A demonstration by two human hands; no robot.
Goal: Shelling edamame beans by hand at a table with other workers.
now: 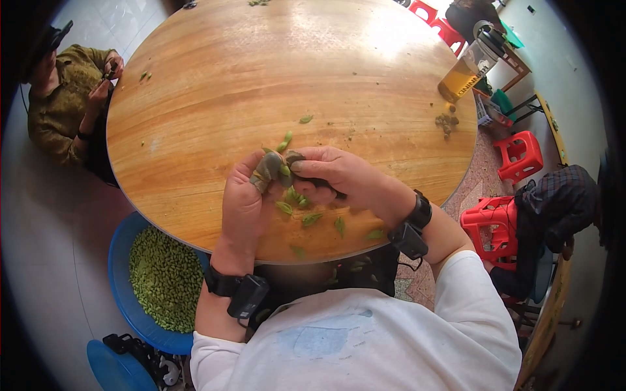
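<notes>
Over the near edge of the round wooden table [280, 91], my left hand [244, 192] and my right hand [345, 173] meet with fingertips pinched together. Between them is a green bean pod [285, 169], partly hidden by the fingers. Another pod [285, 141] sticks up just beyond the fingertips; whether it is held too, I cannot make out. Greyish covers wrap some of my fingertips. Beneath and beside my hands lie several green pods or opened shells, among them one shell [312, 219] and another shell [340, 226].
A blue basin [119, 260] of green beans [166, 280] stands left below the table edge. On the table's right are a jug of amber liquid [466, 72] and small brown lumps [447, 122]. One person [65, 111] sits at left, another [554, 208] at right near red stools [520, 156].
</notes>
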